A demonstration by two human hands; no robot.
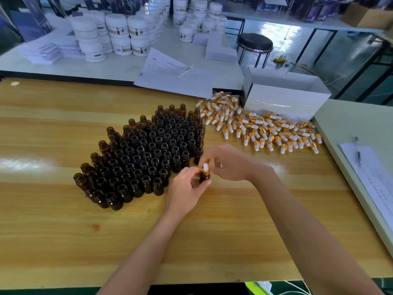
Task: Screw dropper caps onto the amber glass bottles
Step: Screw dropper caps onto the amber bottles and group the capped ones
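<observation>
A dense cluster of several open amber glass bottles [146,154] stands on the wooden table [63,231]. My left hand [187,190] grips one amber bottle [204,177] just right of the cluster, above the tabletop. A dropper cap [205,168] with a white bulb and gold collar sits on that bottle's neck. My right hand [229,162] pinches the cap from the right. A loose pile of several gold-and-white dropper caps [261,128] lies at the back right of the table.
A white open box [285,96] stands behind the cap pile. Paper sheets with a pen [185,71] lie at the back. A clipboard with a pen [358,152] rests on the right-hand grey surface. White jars [121,37] and a black stool [254,42] stand beyond.
</observation>
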